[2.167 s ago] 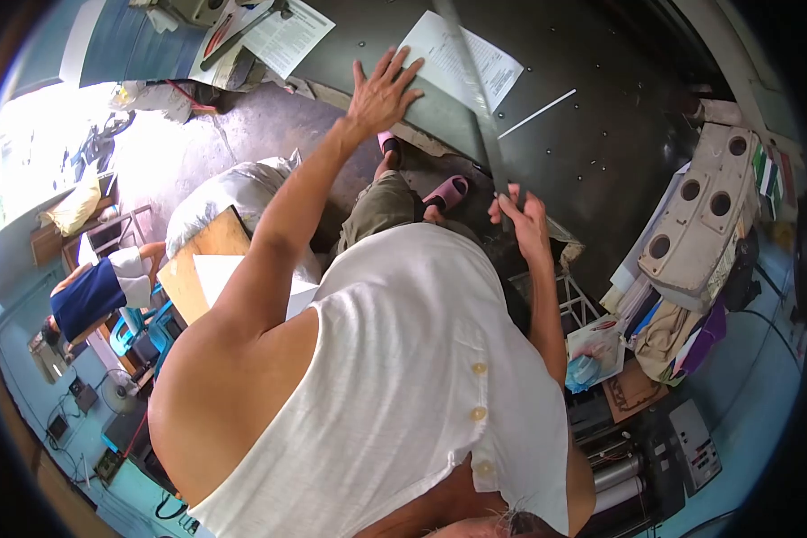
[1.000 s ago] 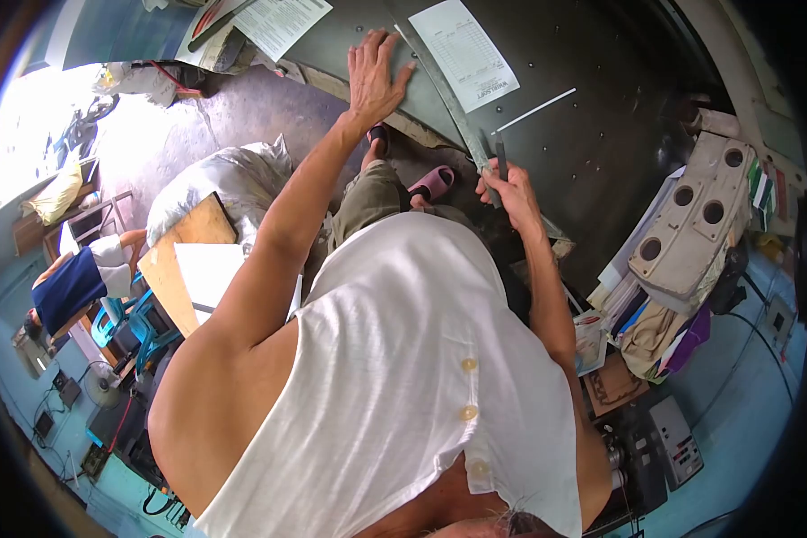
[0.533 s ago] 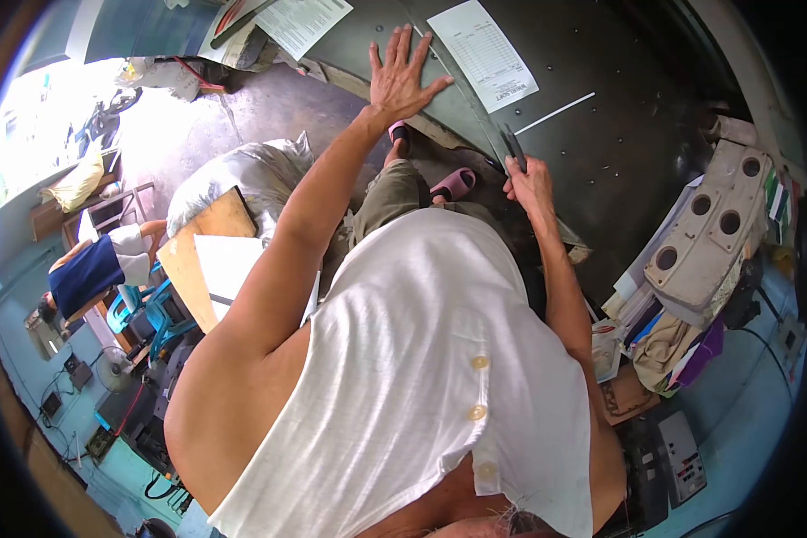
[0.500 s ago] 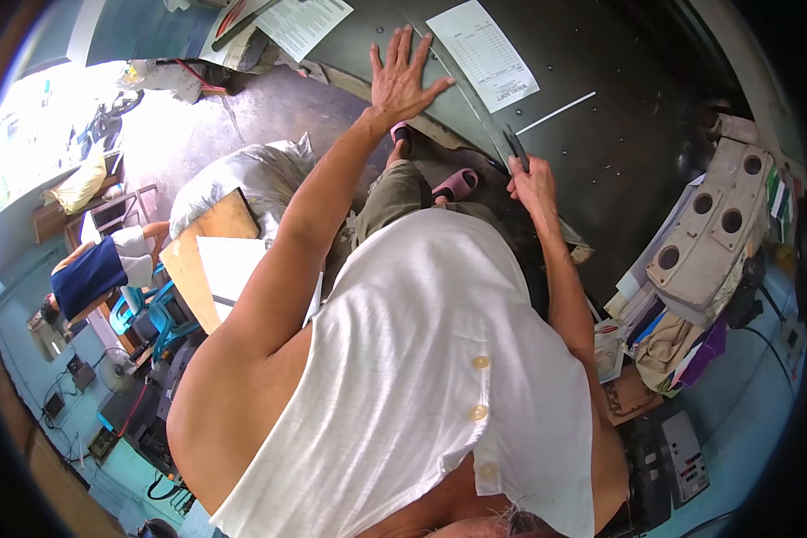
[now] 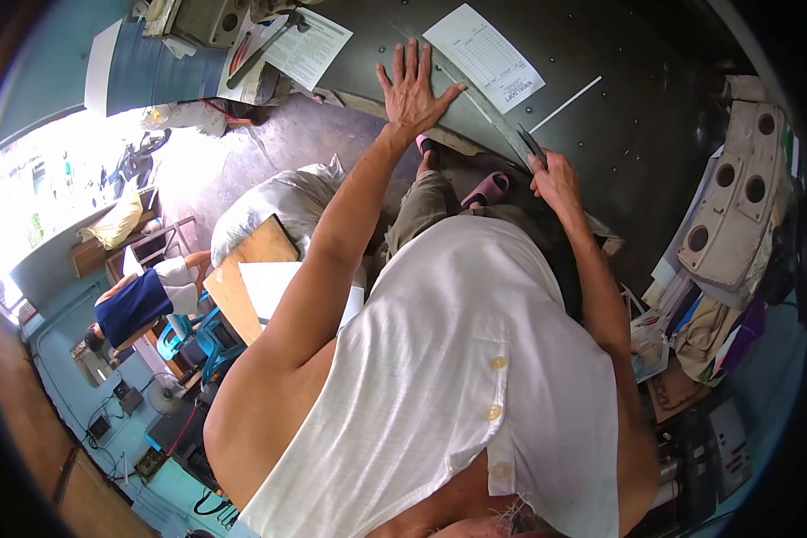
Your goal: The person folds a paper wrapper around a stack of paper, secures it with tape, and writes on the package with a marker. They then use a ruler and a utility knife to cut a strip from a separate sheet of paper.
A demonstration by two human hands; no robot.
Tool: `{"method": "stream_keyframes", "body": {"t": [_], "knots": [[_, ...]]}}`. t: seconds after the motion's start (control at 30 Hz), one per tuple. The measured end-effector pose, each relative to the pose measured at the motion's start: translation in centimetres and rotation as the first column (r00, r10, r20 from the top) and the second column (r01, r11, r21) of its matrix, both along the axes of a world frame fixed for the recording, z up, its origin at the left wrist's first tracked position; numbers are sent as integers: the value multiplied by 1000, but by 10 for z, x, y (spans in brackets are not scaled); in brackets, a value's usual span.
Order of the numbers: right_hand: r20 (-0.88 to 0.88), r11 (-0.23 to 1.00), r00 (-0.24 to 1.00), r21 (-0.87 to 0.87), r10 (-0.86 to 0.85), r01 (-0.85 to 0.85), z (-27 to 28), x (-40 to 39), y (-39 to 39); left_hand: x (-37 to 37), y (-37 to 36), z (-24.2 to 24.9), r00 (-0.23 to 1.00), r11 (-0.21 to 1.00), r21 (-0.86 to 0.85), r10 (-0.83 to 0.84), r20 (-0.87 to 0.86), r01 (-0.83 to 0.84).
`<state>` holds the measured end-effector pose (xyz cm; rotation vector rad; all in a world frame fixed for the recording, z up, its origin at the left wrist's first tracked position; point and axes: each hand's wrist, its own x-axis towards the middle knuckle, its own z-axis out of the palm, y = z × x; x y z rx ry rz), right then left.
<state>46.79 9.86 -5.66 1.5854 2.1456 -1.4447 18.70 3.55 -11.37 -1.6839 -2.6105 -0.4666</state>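
Observation:
My left hand [image 5: 413,97] lies flat with fingers spread on the dark sheet-like work surface [image 5: 619,54], close to its near edge. Beside its fingertips runs a narrow straight strip [image 5: 482,106], slanting down toward my right hand. Closed around a dark, pointed blade-like tool [image 5: 531,142], my right hand [image 5: 558,183] is at the lower end of that strip. The handle is mostly hidden in my fingers. A printed form [image 5: 486,58] lies between the hands, farther up, and a thin white strip [image 5: 565,105] rests near the tool's tip.
A hammer [image 5: 262,52] lies across another printed sheet [image 5: 310,47] at upper left. To the right stands a pale panel with round holes [image 5: 726,202] over piled cloth and papers. A silvery sack [image 5: 273,202] and a wooden board [image 5: 251,269] are at left; another person [image 5: 143,300] is beyond.
The whole view has shifted, so things appear farther right, with more of the upper left showing. My left hand stays flat on the surface, and my right hand keeps the tool near the white strip.

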Motion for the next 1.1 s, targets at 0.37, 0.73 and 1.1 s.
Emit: {"method": "stream_keyframes", "body": {"t": [0.37, 0.73, 1.1], "knots": [[34, 999, 999, 44, 26, -27, -8, 1, 0, 1, 2, 2, 1000, 999, -42, -2, -6, 2], [178, 905, 974, 377, 140, -198, -16, 3, -7, 2, 2, 2, 1000, 999, -46, -4, 6, 4], [456, 673, 873, 592, 174, -443, -5, 24, -47, 0, 2, 2, 1000, 999, -45, 0, 16, 1]]}}
